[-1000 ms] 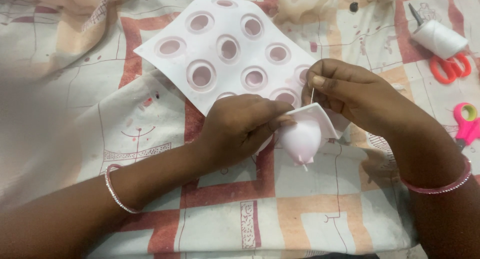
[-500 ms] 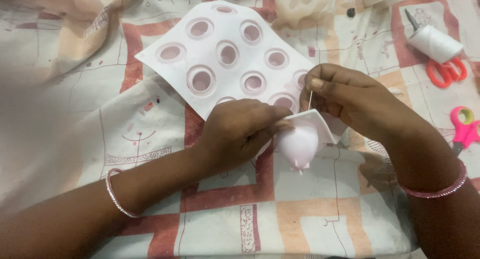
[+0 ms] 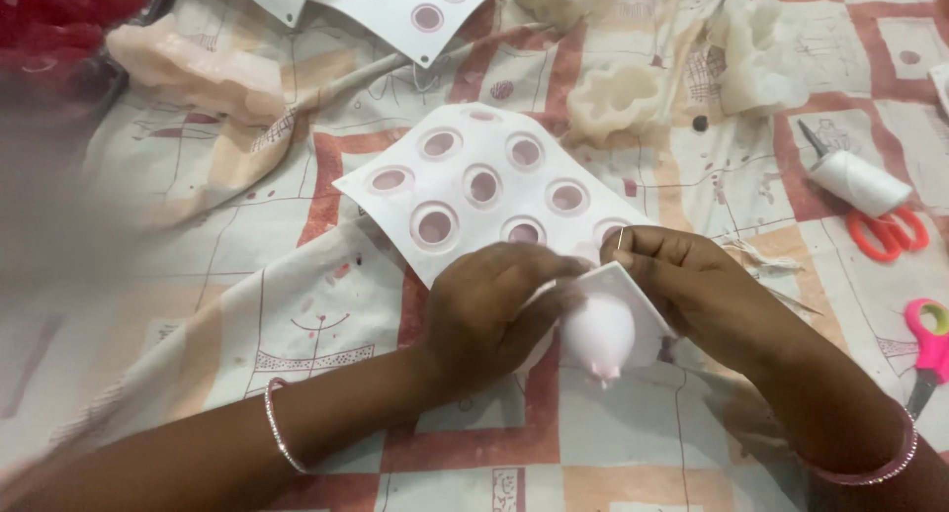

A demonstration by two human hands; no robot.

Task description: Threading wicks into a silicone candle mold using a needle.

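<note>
A white silicone mould sheet [image 3: 474, 191] with several round cavities lies on a patterned cloth. Its near corner is folded up, and one cavity bulges out as a pale pink egg-shaped pouch [image 3: 597, 336]. My left hand [image 3: 494, 309] grips the folded edge and the pouch from the left. My right hand [image 3: 682, 285] pinches a thin needle [image 3: 620, 239] that sticks up above the folded corner, and also presses the sheet from the right. Both wrists wear thin bangles.
A white thread spool [image 3: 858, 183] and orange scissors [image 3: 890, 233] lie at the right, pink scissors [image 3: 927, 346] lower right. Several cream flower-shaped moulds [image 3: 613, 102] sit behind, a second white mould sheet [image 3: 395, 3] at the top, and a red thing [image 3: 59, 13] top left.
The camera has tilted up, so everything sits lower in view and more of the far cloth shows. My hands keep the same grip on the mould corner and needle.
</note>
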